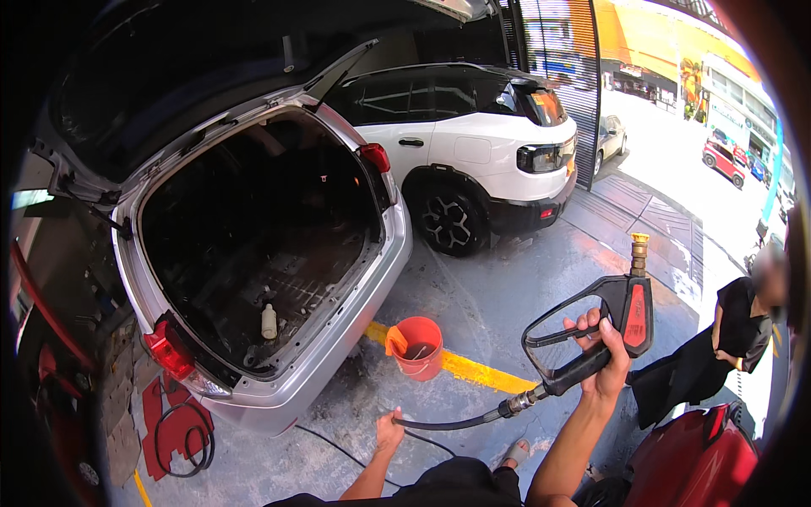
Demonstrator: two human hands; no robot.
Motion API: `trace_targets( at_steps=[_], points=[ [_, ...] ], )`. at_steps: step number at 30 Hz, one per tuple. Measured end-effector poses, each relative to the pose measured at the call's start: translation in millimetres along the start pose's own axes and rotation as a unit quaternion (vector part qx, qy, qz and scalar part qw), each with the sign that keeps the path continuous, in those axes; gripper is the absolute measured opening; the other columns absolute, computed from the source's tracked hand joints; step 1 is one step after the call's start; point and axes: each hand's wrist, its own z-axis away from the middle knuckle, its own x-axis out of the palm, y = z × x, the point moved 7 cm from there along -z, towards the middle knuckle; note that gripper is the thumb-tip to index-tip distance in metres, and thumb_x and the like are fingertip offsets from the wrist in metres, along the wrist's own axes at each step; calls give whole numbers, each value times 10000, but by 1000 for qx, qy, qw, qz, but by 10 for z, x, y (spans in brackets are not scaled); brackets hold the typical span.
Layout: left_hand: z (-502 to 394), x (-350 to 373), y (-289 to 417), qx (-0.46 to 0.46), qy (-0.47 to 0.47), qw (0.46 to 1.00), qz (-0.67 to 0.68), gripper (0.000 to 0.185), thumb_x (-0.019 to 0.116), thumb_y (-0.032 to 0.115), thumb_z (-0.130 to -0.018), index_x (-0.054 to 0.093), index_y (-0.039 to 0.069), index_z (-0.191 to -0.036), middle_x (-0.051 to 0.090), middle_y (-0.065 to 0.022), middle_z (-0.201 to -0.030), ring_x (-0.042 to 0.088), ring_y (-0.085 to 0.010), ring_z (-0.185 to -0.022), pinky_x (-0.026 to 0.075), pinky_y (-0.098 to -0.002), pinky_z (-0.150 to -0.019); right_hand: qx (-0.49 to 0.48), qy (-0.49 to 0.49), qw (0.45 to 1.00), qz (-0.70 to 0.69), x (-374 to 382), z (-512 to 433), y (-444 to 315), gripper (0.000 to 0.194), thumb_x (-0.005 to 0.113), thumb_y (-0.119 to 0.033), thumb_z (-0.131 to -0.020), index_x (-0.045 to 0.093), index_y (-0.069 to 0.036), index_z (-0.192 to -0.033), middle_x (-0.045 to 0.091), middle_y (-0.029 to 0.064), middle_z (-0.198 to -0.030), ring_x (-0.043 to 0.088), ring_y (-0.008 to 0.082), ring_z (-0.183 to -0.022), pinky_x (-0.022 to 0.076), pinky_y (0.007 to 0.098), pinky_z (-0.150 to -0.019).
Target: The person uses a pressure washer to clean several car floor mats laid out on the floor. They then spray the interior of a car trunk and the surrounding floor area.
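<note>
My right hand (602, 355) grips the handle of a black and red pressure washer gun (637, 317), raised with its brass coupling (640, 250) pointing up. Below the handle, a metal fitting joins the gun to a black hose (453, 423). My left hand (389, 431) is closed around that hose, low in front of my body. Ahead stands a silver car (355, 355) with its tailgate up and its cargo area stripped bare. A pale bottle (269, 322) stands on the cargo floor.
A red bucket (426, 367) with an orange cloth (396, 340) over its rim stands by a yellow floor line. A white SUV (469, 139) is parked beyond. Red mats (165, 431) and coiled hose lie at left. A person (728, 323) and a red vehicle (703, 456) are at right.
</note>
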Motion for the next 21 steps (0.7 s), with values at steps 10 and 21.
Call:
trace_targets(
  at_steps=[10, 21],
  points=[
    [-651, 1263, 1754, -64, 42, 997, -21, 513, 563, 436, -1062, 755, -8, -893, 679, -324, -842, 665, -544, -887, 525, -569, -773, -27, 15, 996, 80, -745, -3161, 41, 302, 727, -114, -959, 602, 13, -1203, 589, 52, -833, 589, 143, -701, 548, 325, -651],
    [-1501, 2150, 2534, -129, 27, 991, 20, 455, 703, 453, -971, 769, 16, -864, 690, -258, -734, 718, -444, -750, 531, -496, -702, 25, -77, 996, 39, -854, -5490, 1401, 310, 762, -34, -876, 616, 14, -1146, 586, 35, -790, 566, 131, -629, 498, 303, -556]
  ],
)
